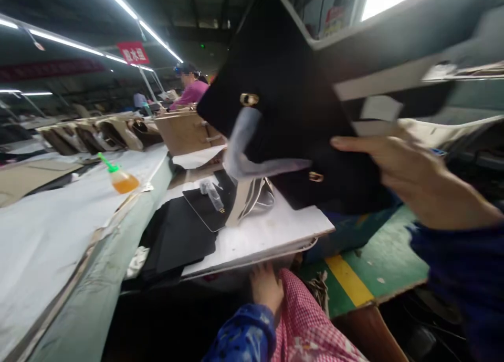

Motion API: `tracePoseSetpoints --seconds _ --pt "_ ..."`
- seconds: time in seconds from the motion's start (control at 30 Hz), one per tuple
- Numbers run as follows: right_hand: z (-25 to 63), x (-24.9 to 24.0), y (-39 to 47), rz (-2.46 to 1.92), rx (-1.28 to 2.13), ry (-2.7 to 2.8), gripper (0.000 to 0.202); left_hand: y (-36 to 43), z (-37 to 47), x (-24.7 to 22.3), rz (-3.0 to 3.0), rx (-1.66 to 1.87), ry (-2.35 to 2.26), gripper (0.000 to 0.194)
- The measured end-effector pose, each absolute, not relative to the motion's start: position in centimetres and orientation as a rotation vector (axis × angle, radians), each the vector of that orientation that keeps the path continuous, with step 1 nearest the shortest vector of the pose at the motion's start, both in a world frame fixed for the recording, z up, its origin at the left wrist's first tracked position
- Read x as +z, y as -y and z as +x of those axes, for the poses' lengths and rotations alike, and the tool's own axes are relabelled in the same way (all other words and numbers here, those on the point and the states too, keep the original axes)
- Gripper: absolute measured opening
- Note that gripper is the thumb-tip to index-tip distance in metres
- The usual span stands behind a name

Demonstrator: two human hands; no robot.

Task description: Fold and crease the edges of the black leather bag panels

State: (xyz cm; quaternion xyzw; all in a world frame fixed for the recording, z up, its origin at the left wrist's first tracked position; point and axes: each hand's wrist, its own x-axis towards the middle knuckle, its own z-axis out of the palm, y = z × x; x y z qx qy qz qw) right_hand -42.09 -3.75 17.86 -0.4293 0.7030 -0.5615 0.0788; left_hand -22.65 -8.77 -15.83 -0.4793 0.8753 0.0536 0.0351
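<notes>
My right hand [409, 181] holds a black handbag [291, 99] up at the right, above the white work board [271, 230]. The bag has gold metal fittings and a pale grey strip hanging from its front. My left hand [265, 288] is low, under the front edge of the board, resting by my lap on a red checked cloth [307, 320]; its fingers are partly hidden. On the board lie a flat black panel [205, 207] and a beige folded piece [250, 199].
A squeeze bottle of orange liquid [120, 178] lies on the long grey table [47, 230] at left. Tan bags [185, 131] line the bench behind. A person in a purple top [192, 91] works further back. A green and yellow surface [366, 262] lies at right.
</notes>
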Motion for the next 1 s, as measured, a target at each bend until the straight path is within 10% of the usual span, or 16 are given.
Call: tracePoseSetpoints --seconds 0.33,0.77,1.0 --pt "-36.2 16.0 16.5 -1.505 -1.394 -1.521 0.056 9.2 -22.6 -16.2 -1.451 0.116 -2.705 0.050" --pt "-49.9 -8.5 -25.6 -0.846 -0.325 -2.220 0.082 8.5 -23.8 -16.0 -1.383 0.030 -2.644 0.056" --pt "-43.1 -24.7 -31.4 -0.647 0.130 -2.305 0.094 8.1 -23.9 -16.1 -1.359 -0.068 -2.627 0.058"
